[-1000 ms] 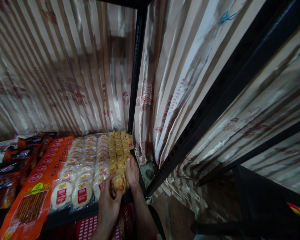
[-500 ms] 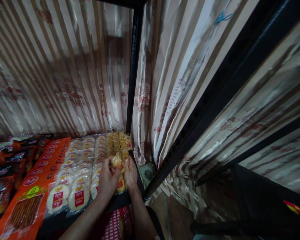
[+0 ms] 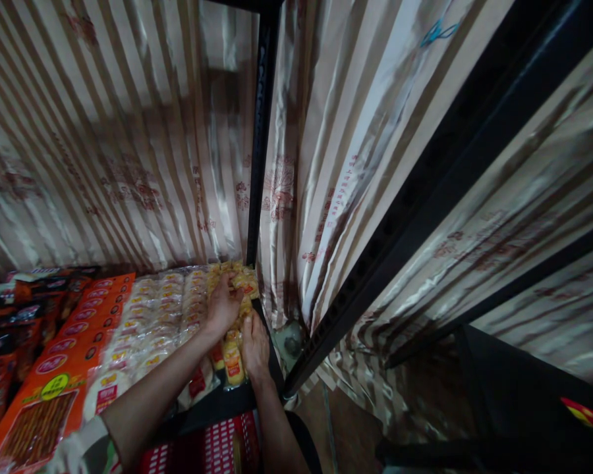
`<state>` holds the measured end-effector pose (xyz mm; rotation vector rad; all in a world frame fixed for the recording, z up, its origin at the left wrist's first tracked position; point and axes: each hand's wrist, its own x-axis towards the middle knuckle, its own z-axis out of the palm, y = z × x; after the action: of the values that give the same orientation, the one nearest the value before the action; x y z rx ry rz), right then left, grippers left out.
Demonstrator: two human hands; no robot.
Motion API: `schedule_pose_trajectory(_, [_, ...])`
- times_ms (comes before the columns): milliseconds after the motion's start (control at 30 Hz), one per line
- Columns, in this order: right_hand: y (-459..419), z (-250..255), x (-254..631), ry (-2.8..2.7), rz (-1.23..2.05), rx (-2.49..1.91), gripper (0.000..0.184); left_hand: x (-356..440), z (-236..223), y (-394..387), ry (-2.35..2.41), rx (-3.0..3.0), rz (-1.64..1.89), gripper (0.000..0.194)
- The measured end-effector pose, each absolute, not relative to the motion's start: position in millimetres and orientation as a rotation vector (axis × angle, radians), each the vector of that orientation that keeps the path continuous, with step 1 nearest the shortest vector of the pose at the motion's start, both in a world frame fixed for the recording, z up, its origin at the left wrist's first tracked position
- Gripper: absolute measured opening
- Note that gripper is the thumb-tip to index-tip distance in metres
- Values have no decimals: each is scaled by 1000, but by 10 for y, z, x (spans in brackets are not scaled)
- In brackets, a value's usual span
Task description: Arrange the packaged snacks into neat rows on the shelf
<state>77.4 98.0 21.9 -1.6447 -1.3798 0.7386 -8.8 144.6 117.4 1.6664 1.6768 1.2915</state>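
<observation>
My feed is dim and soft; glare streaks the pleated, beige-striped, shiny fabric curtain [image 3: 153,151], shadow crossing it.

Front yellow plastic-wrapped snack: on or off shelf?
On: the yellow plastic-wrapped snack rests at the black shelf edge, beside the right hand.

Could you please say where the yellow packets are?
In the head view, the yellow packets are at the right end of the shelf, right of white packets, with the left hand over them and the right hand alongside.

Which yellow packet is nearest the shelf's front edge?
The red-labelled packet beside the heel of the right hand; the other yellow packets lie farther back.
</observation>
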Motion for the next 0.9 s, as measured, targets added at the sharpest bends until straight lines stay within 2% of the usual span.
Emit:
schedule_pose_trajectory(300, [967, 238, 789, -1389, 732, -1635, 63, -9, 1098, 1758, 1624, 1724, 1251, 21])
schedule_pose_trajectory(667, [972, 206, 782, -1373, 695, -1631, 61, -17, 940, 1848, 1642, 1848, 1130, 35])
schedule_pose_trajectory(900, [975, 219, 788, -1385, 693, -1650, 61, 12, 930, 1902, 1599, 1987, 994, 36])
